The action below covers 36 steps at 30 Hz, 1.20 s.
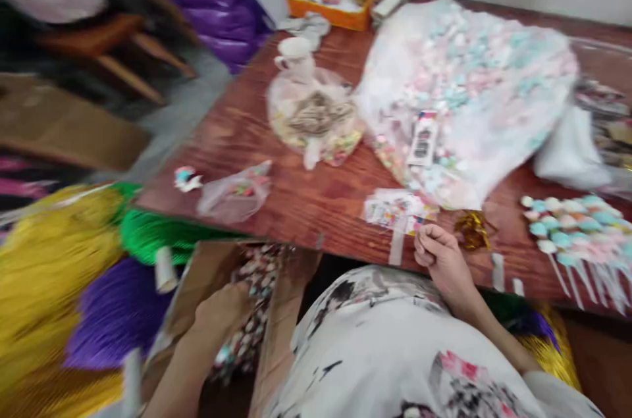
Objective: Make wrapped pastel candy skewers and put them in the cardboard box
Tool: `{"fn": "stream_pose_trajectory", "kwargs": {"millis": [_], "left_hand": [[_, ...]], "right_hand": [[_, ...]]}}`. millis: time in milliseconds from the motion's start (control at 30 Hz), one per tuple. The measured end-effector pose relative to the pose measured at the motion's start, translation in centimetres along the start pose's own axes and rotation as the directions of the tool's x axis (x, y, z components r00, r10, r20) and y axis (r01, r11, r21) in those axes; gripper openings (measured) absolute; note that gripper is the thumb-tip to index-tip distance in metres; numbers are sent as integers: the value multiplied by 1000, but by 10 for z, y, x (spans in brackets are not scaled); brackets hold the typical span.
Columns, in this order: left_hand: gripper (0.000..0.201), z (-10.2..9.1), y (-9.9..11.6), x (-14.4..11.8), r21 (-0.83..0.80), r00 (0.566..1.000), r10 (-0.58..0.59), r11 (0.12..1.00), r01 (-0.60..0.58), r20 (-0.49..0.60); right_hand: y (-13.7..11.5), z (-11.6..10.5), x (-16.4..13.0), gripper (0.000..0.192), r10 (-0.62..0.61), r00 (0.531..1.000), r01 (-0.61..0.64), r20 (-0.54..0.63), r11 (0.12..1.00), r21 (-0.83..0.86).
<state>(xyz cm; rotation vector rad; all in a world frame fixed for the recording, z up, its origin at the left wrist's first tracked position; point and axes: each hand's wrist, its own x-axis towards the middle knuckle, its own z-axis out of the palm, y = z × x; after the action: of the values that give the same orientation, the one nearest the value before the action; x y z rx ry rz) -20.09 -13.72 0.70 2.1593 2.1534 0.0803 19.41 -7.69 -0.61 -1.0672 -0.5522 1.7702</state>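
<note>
My left hand (223,310) reaches down into an open cardboard box (201,265) below the table edge. Its fingers are blurred and hidden among small pink, white and blue wrapped pieces (257,280). Above the table's front edge, my right hand (443,263) is closed, thumb against curled fingers; whatever it may hold is too small to make out. Just left of it lie printed cards (390,209) with a strip of clear tape (396,243). A tangle of gold ribbon (471,230) is on its right.
A big clear bag of pastel pieces (459,89) covers the table's back right. Pastel-topped sticks (577,234) lie at right. Toward the left are a smaller open bag (320,118), a white cup (296,57) and a small plastic bag (237,193). An orange basket (328,10) stands behind.
</note>
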Motion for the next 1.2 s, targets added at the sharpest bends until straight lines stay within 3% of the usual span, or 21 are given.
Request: {"fn": "stream_pose_trajectory", "kwargs": {"millis": [67, 100, 167, 267, 333, 400, 533, 600, 700, 867, 933, 1000, 1100, 1167, 1200], "left_hand": [[33, -9, 38, 26, -35, 989, 150, 988, -150, -1], [30, -14, 64, 40, -93, 970, 236, 966, -240, -54], [28, -20, 126, 66, -221, 893, 428, 866, -449, -136], [33, -9, 212, 95, -160, 785, 620, 774, -613, -7], [33, 7, 243, 103, -84, 782, 613, 790, -608, 109], [28, 20, 248, 108, -67, 765, 624, 780, -622, 161], [19, 23, 221, 114, -125, 669, 733, 680, -722, 125], [21, 17, 212, 119, -164, 639, 766, 641, -750, 75], [15, 13, 216, 132, -170, 634, 773, 627, -760, 19], [21, 33, 223, 153, -106, 551, 828, 541, -834, -106], [26, 45, 219, 157, -46, 501, 840, 503, -863, -211], [26, 53, 212, 159, -26, 460, 841, 473, -881, -285], [22, 54, 206, 159, -19, 467, 815, 491, -871, -343], [22, 50, 207, 157, 36, 470, 812, 512, -858, -347], [23, 47, 208, 156, 76, 464, 820, 515, -854, -335]], "right_hand": [[-4, -8, 1, 18, -98, 990, 99, -101, 995, 4], [-5, -10, 1, 19, -135, 979, 137, -153, 991, -1], [-7, -12, -2, 20, -174, 959, 178, -225, 984, -6], [-7, -13, -9, 21, -194, 951, 200, -241, 980, 3], [-8, -17, -16, 20, -238, 940, 237, -247, 971, -32], [-10, -29, -25, 17, -323, 905, 288, -278, 944, -159], [-14, -59, -41, 16, -513, 793, 297, -330, 797, -526], [-16, -67, -41, 17, -554, 757, 281, -345, 754, -593], [-18, -67, -33, 16, -602, 717, 312, -351, 727, -611], [-29, -77, -33, 13, -722, 637, 296, -269, 552, -780], [-39, -94, -43, 12, -784, 543, 243, -302, 491, -837], [-53, -114, -56, 13, -848, 392, 187, -357, 454, -871], [-81, -141, -76, 14, -930, 156, 52, -332, 343, -938], [-102, -154, -88, 16, -969, 75, -157, -234, 221, -963], [-111, -159, -93, 17, -980, 67, -282, -187, 161, -946]]}}
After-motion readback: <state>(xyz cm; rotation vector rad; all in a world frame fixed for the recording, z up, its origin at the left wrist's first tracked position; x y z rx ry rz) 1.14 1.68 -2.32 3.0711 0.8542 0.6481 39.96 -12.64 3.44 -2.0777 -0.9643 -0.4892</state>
